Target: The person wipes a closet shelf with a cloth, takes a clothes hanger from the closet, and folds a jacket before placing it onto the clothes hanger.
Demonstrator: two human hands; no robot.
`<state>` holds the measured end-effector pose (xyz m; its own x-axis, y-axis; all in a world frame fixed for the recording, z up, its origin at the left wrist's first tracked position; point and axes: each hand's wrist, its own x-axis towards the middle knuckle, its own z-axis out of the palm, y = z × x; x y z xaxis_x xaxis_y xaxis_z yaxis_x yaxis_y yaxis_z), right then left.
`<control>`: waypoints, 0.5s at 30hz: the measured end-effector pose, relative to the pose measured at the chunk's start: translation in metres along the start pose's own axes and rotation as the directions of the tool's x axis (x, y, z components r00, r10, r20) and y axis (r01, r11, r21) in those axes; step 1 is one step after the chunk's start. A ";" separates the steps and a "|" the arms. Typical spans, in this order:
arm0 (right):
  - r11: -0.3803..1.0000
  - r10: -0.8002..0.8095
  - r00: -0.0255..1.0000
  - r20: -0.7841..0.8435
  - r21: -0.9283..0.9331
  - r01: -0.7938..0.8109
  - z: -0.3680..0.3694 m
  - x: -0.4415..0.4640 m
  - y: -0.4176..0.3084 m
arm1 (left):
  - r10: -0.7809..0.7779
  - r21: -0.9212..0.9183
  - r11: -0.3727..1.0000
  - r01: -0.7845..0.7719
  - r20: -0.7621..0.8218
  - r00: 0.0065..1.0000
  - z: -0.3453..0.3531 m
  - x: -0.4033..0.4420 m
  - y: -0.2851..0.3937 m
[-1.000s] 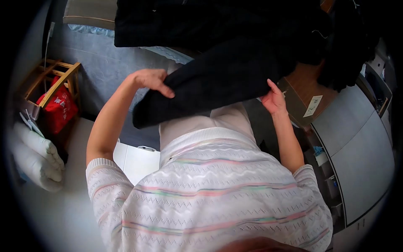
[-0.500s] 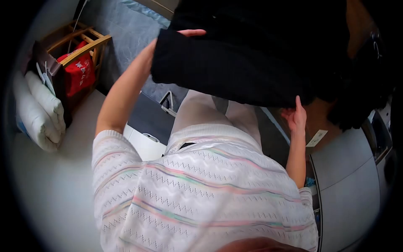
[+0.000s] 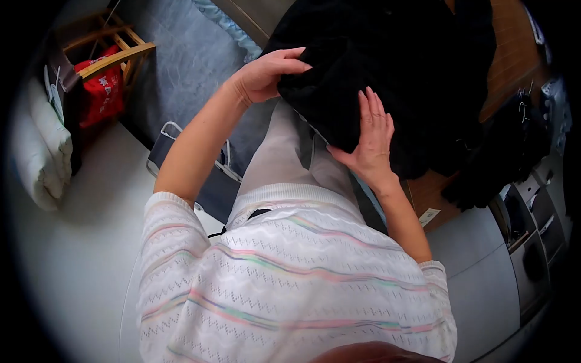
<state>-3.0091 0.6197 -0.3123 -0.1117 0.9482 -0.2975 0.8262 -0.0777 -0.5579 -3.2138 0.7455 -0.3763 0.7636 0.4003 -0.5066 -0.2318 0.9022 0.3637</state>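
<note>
A large piece of black cloth (image 3: 393,54), probably a garment, spreads in front of my legs and over the brown wooden surface. Its dark folds hide what kind of garment it is. At its near left corner, my left hand (image 3: 269,75) pinches the bunched edge, with some fingertips lost in the fabric. My right hand (image 3: 372,136) lies against the near edge of the same cloth. The fingers there are stretched out and the thumb points left, away from them.
A wooden chair (image 3: 115,60) holding a red bag (image 3: 101,97) stands at the upper left, beside a rolled white quilt (image 3: 45,145). Behind my left forearm is a folding seat with a metal frame (image 3: 224,160). More black clothing (image 3: 493,163) hangs at the right, near the wooden panel (image 3: 514,54).
Both hands have moved closer together, the right one up and leftward onto the cloth. The cloth's left part, held out wide before, is now lowered and gathered. My view has shifted slightly.
</note>
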 end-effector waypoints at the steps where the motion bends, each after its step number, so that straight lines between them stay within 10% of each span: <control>1: 0.999 0.014 1.000 -0.023 -0.036 -0.015 0.008 0.002 0.000 | -0.013 0.017 1.000 0.014 -0.043 0.999 -0.001 -0.001 0.001; 8: 0.992 0.039 0.999 0.022 -0.119 -0.036 0.047 -0.001 0.039 | -0.140 0.173 0.958 0.230 -0.419 0.897 -0.077 0.014 0.002; 11: 0.968 0.162 0.984 0.069 -0.207 -0.145 0.058 -0.015 0.071 | 0.096 0.388 0.895 0.217 -0.645 0.758 -0.094 0.024 -0.012; 15: 0.941 0.256 0.966 0.034 -0.235 -0.241 0.050 -0.041 0.100 | 0.379 0.607 0.794 0.028 -0.530 0.759 -0.075 0.011 -0.005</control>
<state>-2.9493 0.5573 -0.3946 0.0848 0.8855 -0.4568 0.9348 -0.2294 -0.2711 -3.2491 0.7574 -0.4427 0.1720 0.7304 -0.6610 0.2028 0.6304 0.7493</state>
